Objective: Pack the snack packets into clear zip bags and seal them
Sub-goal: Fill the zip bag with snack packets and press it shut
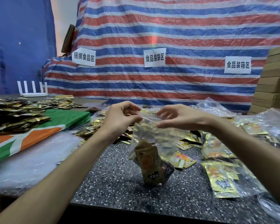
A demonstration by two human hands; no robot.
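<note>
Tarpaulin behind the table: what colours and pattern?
The tarpaulin has red, blue and white horizontal stripes; head view.

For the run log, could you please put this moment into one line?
step: sealing | left hand: pinches zip bag top | right hand: at zip strip, grip unclear | snack packets: inside bag

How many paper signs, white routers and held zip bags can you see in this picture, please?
paper signs: 3
white router: 1
held zip bag: 1
Total: 5
</note>
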